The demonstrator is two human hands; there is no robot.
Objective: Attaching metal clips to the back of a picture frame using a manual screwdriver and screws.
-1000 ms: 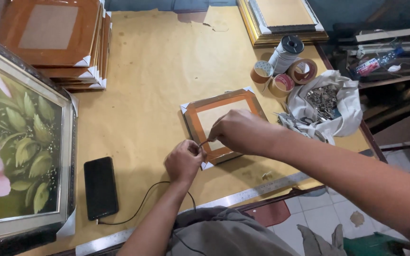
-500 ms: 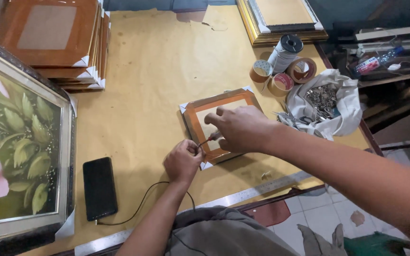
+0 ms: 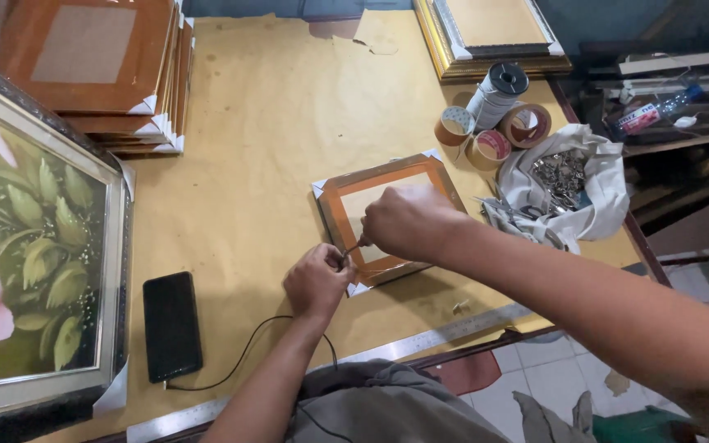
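Head view looks straight down on a tan worktable [image 3: 272, 123], and the small orange picture frame [image 3: 387, 215] lies face-down a little right of centre, turned slightly so its corners point off-square. Its near-left edge is where both hands meet. The left hand [image 3: 317, 283] sits just off that edge, on the near side, fist closed around something thin that I can't make out. The right hand [image 3: 408, 221] comes in from the right, lying over the frame's backing, its fingers curled shut and pinching a small dark tool or fastener [image 3: 353, 246] whose tip points left and near, toward the left fist. So the worked spot lies between the two hands, at the frame's near-left border, with the tool's long axis running roughly along the line from one fist to the other. The left hand is the nearer of the two to the table edge; the right one rests on the frame itself.

To the right of the frame, a white cloth bag [image 3: 572, 189] holds a heap of small metal fittings, and tape rolls [image 3: 494, 135] stand just beyond it. A black phone [image 3: 171, 326] lies near-left with its cable trailing toward the person. A flower painting [image 3: 26, 254] fills the left edge, and a stack of frames [image 3: 100, 74] sits far left.
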